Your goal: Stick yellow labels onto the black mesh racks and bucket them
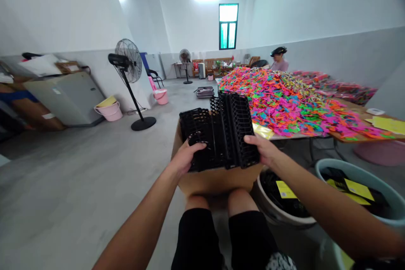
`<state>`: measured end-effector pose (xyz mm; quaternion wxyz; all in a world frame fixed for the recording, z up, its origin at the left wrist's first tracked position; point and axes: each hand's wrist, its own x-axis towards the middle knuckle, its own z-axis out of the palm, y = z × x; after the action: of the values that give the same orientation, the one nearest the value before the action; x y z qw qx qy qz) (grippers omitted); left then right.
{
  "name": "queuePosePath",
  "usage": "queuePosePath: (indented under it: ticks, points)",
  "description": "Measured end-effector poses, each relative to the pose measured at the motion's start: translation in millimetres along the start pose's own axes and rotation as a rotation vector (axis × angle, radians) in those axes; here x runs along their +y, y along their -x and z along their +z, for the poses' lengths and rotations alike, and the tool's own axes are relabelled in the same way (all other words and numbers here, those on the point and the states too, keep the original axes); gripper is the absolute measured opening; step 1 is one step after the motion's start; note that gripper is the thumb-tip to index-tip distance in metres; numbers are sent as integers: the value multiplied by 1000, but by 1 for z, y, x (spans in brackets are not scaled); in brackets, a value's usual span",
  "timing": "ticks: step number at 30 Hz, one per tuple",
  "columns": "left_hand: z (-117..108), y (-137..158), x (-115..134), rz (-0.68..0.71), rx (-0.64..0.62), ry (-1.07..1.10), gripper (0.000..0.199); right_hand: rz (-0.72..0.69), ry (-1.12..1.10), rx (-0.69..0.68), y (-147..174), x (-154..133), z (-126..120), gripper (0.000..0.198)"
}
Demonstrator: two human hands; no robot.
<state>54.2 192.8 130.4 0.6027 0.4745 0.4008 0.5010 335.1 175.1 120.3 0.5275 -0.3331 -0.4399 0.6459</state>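
Centre: the left hand (184,157) and right hand (266,148) grip black perforated plastic pieces (238,128) over a cardboard box (218,182). Right of centre: a multicoloured pile (278,101) lies on a table (359,112). Lower right: a pale blue tub (392,204) holds yellow cards (359,188).

The left hand (185,157) and the right hand (265,149) hold black racks (242,130) full of holes at the top of a brown box (218,181) by the knees (242,200). To the right, a big, bright pile (284,105) lies on a table (363,114), with a person (280,64) behind it. A black fan (128,62) stands on the floor (95,185) to the left.
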Motion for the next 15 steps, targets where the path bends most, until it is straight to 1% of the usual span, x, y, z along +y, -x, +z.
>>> queuePosePath:
  ticks: [3, 5, 6, 8, 10, 13, 15]
  points:
    - [16, 31, -23, -29, -17, 51, 53, -3, -52, -11, 37, 32, 24, 58]
    - [19, 54, -37, -43, 19, 90, 55, 24, -87, 12, 56, 47, 30, 57]
    - [19, 65, -43, -59, 38, 104, 53, 44, -103, 28, 64, 52, 29, 56]
    - [15, 87, -52, -104, 55, 130, 49, 87, -123, 65, 79, 58, 21, 53]
    - [7, 105, -60, -170, 37, 186, 44, 116, -134, 111, 93, 62, 7, 47]
    - [-6, 126, -71, -262, 9, 286, 39, 152, -168, 194, 116, 65, -15, 41]
    - [-14, 137, -77, -299, 2, 313, 38, 168, -187, 238, 130, 68, -24, 39]
